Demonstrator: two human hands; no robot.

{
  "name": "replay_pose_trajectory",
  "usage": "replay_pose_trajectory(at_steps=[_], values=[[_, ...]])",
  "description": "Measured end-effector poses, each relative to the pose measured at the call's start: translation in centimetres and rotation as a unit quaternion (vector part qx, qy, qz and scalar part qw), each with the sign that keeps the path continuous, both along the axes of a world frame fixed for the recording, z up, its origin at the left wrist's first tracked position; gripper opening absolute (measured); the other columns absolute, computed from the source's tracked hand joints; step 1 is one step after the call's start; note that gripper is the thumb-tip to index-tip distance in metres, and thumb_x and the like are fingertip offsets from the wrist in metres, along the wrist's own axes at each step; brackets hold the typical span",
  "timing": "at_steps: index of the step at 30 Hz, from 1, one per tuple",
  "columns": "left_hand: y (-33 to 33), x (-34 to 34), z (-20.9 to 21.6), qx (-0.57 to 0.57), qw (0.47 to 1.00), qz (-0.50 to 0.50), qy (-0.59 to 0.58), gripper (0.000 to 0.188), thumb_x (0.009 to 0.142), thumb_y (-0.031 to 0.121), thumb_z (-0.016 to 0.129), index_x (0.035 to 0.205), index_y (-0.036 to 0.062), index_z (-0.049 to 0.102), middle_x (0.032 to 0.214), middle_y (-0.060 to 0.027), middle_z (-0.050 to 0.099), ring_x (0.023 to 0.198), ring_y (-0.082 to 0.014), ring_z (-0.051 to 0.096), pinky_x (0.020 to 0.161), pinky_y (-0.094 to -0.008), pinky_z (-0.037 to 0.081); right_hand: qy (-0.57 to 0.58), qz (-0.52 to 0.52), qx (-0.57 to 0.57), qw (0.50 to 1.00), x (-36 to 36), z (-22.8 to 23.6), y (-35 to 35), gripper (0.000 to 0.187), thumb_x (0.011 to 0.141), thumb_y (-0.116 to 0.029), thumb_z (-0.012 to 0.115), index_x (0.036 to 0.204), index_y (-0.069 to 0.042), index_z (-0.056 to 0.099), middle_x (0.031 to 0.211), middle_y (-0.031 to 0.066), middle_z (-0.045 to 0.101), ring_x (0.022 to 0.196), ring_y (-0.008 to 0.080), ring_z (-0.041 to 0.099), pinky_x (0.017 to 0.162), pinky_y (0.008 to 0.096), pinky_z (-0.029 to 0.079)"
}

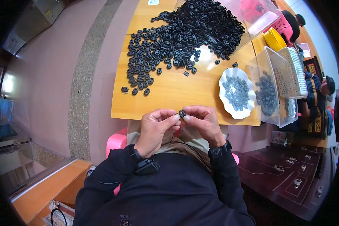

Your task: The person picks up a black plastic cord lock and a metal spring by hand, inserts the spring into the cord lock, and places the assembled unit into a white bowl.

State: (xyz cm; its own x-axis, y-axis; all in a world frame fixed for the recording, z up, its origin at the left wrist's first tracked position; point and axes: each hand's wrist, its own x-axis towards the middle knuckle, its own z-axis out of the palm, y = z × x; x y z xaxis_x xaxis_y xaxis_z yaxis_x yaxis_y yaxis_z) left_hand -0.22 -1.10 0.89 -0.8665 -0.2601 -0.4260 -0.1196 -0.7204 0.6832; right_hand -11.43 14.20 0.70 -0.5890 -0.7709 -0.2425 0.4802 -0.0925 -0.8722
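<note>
Black oval piece (pixel 182 114) is pinched between left hand (pixel 155 127) and right hand (pixel 204 123) at the near edge of the surface (pixel 177 98). Being so small, it could slip past that edge if either grip slackens.

The person's left hand (pixel 154 130) and right hand (pixel 203 123) were near each other, fingers (pixel 199 110) and thumbs (pixel 172 120) pinched, both forearms (pixel 115 164) angled inward.
</note>
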Motion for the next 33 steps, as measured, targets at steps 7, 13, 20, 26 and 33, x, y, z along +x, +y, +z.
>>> replay_pose_trajectory(at_steps=[7, 13, 20, 26, 33], values=[[-0.16, 0.13, 0.07, -0.002, 1.0, 0.006, -0.001, 0.013, 0.087, 0.002, 0.065, 0.099, -0.0013, 0.063, 0.085, -0.0089, 0.068, 0.072, -0.0118, 0.066, 0.067, -0.0223, 0.056, 0.016, 0.006, 0.013, 1.0, 0.0, -0.13, -0.17, 0.024, 0.087, 0.003, 0.062, 0.111, 0.006, 0.062, 0.1, 0.0115, 0.068, 0.09, 0.0168, 0.066, 0.083, 0.0289, 0.055], [-0.11, 0.1, 0.14, -0.008, 1.0, 0.001, 0.01, 0.011, 0.087, 0.002, 0.066, 0.097, -0.0009, 0.064, 0.085, -0.009, 0.068, 0.072, -0.0118, 0.066, 0.067, -0.0226, 0.056, 0.027, 0.003, 0.016, 1.0, 0.07, 0.04, -0.13, 0.023, 0.087, 0.003, 0.063, 0.109, 0.005, 0.064, 0.1, 0.0097, 0.068, 0.09, 0.0144, 0.065, 0.083, 0.0274, 0.054], [-0.04, 0.08, 0.19, -0.009, 1.0, -0.003, 0.023, 0.012, 0.086, 0.003, 0.067, 0.097, -0.0023, 0.065, 0.084, -0.009, 0.068, 0.072, -0.011, 0.065, 0.067, -0.022, 0.056, 0.036, 0.001, 0.012, 0.999, 0.1, 0.23, -0.1, 0.021, 0.086, 0.005, 0.063, 0.107, 0.005, 0.066, 0.099, 0.0083, 0.067, 0.089, 0.0136, 0.064, 0.082, 0.0267, 0.053], [-0.03, 0.12, 0.21, -0.003, 1.0, -0.01, 0.022, 0.012, 0.086, 0.003, 0.067, 0.097, -0.002, 0.065, 0.083, -0.009, 0.068, 0.072, -0.0112, 0.065, 0.067, -0.0225, 0.056, 0.033, 0.005, 0.0, 0.999, 0.05, -0.05, 0.01, 0.023, 0.085, 0.005, 0.063, 0.108, 0.005, 0.065, 0.099, 0.009, 0.067, 0.089, 0.0138, 0.064, 0.082, 0.0259, 0.053], [-0.04, 0.07, 0.32, -0.002, 1.0, -0.014, 0.016, 0.013, 0.086, 0.003, 0.068, 0.098, -0.0019, 0.065, 0.084, -0.0083, 0.068, 0.073, -0.011, 0.065, 0.067, -0.0221, 0.056, 0.059, 0.011, -0.016, 0.998, 0.14, -0.06, 0.01, 0.028, 0.084, 0.007, 0.063, 0.112, 0.005, 0.063, 0.1, 0.0082, 0.066, 0.091, 0.0136, 0.064, 0.082, 0.0254, 0.053]])
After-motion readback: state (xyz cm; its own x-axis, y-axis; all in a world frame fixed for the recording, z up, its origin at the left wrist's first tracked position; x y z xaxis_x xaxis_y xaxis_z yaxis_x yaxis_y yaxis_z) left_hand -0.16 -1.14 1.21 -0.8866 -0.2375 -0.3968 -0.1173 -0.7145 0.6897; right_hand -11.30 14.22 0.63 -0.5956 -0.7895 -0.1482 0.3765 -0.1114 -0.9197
